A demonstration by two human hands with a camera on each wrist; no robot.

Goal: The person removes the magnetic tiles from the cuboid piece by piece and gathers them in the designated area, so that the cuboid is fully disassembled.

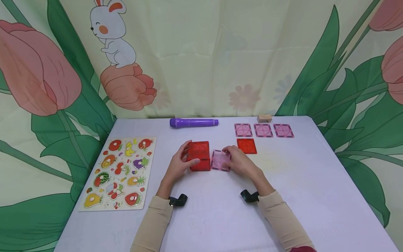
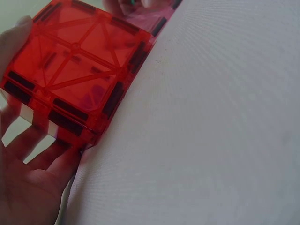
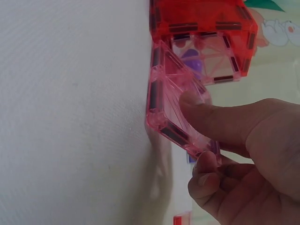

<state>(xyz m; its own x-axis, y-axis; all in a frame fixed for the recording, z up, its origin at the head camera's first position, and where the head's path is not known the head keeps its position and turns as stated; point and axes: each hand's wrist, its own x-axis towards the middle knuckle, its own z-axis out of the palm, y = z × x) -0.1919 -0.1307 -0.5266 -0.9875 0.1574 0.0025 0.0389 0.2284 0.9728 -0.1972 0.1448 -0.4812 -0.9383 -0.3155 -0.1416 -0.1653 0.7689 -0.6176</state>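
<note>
My left hand (image 1: 178,165) grips the left side of a red box of see-through magnetic tiles (image 1: 199,150), its thumb at the front; this box (image 2: 75,56) fills the upper left of the left wrist view. Just right of the box, my right hand (image 1: 240,161) pinches a pink magnetic tile (image 1: 221,160) between thumb and fingers. The right wrist view has this pinched pink tile (image 3: 164,103) tilted, its lower edge close to the tabletop. Beyond it, another pink square (image 3: 211,61) shows against the side of the red box (image 3: 197,18).
A loose red tile (image 1: 247,146) lies behind my right hand, with a row of three pink tiles (image 1: 263,130) further back. A small wooden block (image 1: 264,118) and a purple microphone-shaped toy (image 1: 193,122) are at the back edge. A fruit puzzle board (image 1: 121,175) lies left.
</note>
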